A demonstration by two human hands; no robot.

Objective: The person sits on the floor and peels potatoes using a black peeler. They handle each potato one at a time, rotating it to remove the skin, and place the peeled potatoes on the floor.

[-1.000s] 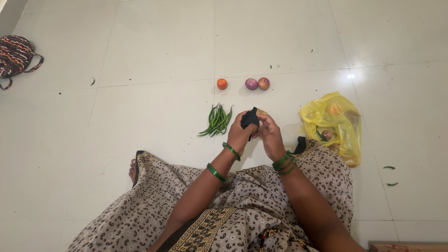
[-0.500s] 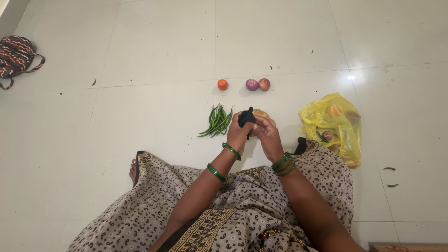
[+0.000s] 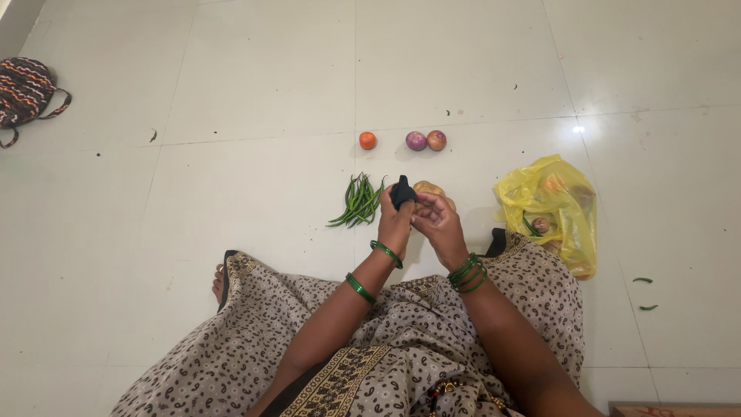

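Two hands work over a white tiled floor [image 3: 231, 193], left hand [image 3: 395, 220] clamped on a small black bag [image 3: 402, 191], right hand [image 3: 437, 222] fingers curled together beside loose green chillies [image 3: 358, 201].

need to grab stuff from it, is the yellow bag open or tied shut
Open. The yellow plastic bag lies slumped on the floor with its mouth gaping toward the person, and vegetables show inside.

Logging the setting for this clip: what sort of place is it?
Probably a home floor used for kitchen prep: pale floor tiles, green chillies, a tomato, two onions and a yellow plastic bag of vegetables.
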